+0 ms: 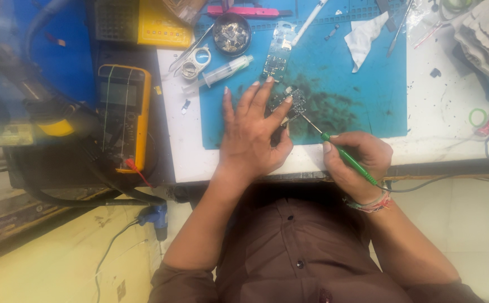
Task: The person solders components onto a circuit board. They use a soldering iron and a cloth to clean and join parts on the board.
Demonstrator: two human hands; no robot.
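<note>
Blue mat covers the white desk in the head view. On it the left hand presses flat, fingers spread, pinning a small circuit board. The right hand has its grip closed around a green soldering iron, tip touching the board. A syringe lies near, a yellow multimeter well left.

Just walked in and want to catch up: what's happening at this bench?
A person sits at a white table with a blue work mat. The left hand presses a small dark circuit board onto the mat. The right hand holds a green-handled soldering iron, its tip at the board's edge. A yellow multimeter lies to the left.
</note>
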